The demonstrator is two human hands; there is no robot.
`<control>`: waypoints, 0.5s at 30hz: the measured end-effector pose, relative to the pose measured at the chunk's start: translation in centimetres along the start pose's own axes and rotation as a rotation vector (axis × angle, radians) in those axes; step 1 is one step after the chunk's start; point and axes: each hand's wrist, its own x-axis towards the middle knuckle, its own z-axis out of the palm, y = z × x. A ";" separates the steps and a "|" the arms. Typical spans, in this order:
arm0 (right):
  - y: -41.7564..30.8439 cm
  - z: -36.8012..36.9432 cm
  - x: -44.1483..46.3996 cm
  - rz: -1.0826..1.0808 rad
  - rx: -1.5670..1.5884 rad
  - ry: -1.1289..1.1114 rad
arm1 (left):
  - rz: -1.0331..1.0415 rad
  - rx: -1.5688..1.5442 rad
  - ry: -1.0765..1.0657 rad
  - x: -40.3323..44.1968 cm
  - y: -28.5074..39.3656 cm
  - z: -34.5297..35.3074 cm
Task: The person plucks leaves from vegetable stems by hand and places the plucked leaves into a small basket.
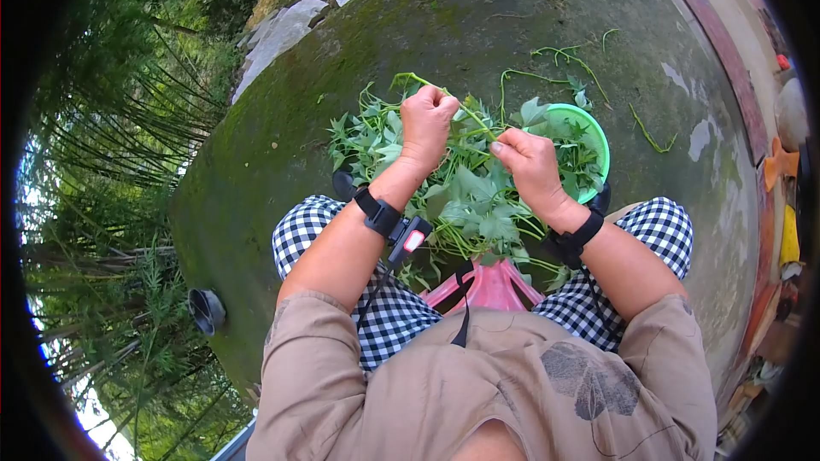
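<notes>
A green vine stem [469, 111] stretches between my two hands, above a heap of leafy green vines [478, 196]. My left hand [426, 124] is closed on the stem, and the stem's upper end sticks out past it to the left. My right hand [530, 164] pinches the same stem farther down, thumb against the fingers. Just beyond my right hand, a bright green round basin [605, 147] holds more leaves. The heap lies between my knees, its lower edge near a pink plastic piece [490, 286].
Loose stems [651, 132] lie on the mossy concrete ground [333, 68] ahead and to the right. Pale stone slabs [286, 37] stand along the far left edge. A dark pot [206, 311] sits at the left, near bamboo. Several items line the right edge, including an orange stool [779, 162].
</notes>
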 end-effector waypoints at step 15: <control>1.7 0.3 -0.5 0.203 0.205 0.017 | -0.586 -0.759 -0.283 1.1 0.4 -1.6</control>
